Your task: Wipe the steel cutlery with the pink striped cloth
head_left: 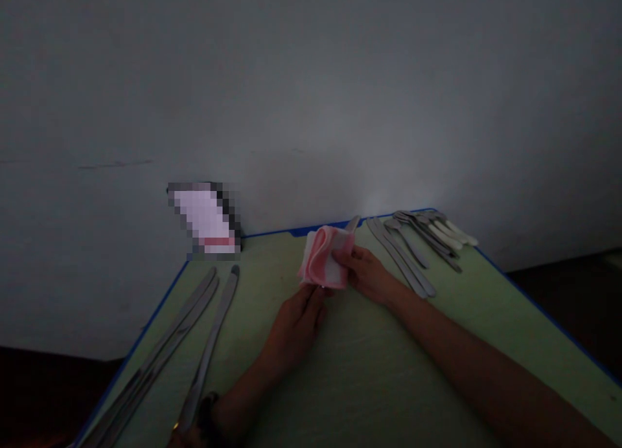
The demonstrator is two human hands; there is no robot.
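One knife (353, 224) is poking from cloth (326, 257) your right hand (365, 273) is pinching, left hand (297, 318) seemingly gripping the knife's near end.

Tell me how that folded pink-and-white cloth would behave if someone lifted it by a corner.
The folded pink-and-white cloth would likely droop, since it bends into a soft, rounded loop. It is probably light, being fabric in loose layers. It might slide along the smooth-looking silvery metal utensil poking out beyond it.
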